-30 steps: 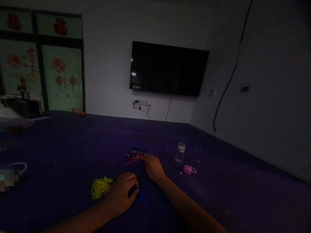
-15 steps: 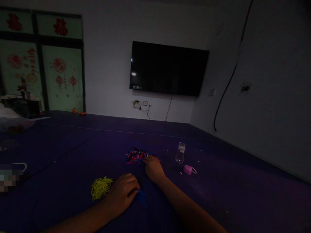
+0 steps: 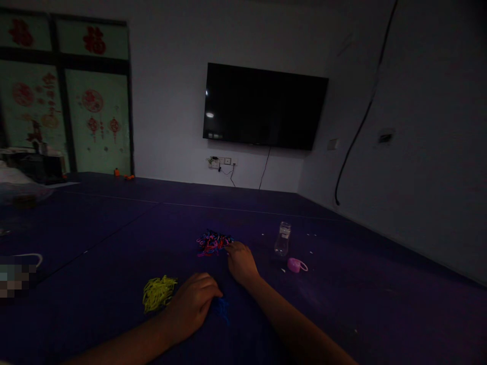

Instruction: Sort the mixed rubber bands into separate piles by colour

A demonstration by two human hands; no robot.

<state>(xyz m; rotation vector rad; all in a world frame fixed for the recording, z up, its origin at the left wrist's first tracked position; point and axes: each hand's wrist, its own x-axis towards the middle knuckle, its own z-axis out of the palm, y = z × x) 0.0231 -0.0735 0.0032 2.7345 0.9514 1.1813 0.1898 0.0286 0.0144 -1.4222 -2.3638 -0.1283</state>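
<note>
My left hand (image 3: 193, 303) rests low over the dark purple surface with its fingers bent together; the thumb is mostly hidden. Under and beside its fingertips lies a small bunch of blue, string-like bands (image 3: 222, 310). A pile of yellow bands (image 3: 159, 293) sits left of that hand, close to the wrist. Farther forward, my right hand (image 3: 242, 263) touches the right edge of a mixed pile of pink, red, blue and black bands (image 3: 213, 243). Its fingers are spread and slightly bent, fingertips against the pile. Whether a single band is between them cannot be seen.
A clear bottle (image 3: 282, 239) stands right of my right hand, with a pink looped cap (image 3: 294, 264) nearby. White scraps (image 3: 283, 270) dot the surface. A plastic bag (image 3: 21, 187) lies at far left. A wall-mounted television (image 3: 264, 107) and a hanging cable (image 3: 355, 133) are beyond.
The strands that showed to the right of my right hand are no longer visible there. My left index finger now reaches slightly farther right over the blue bands.
</note>
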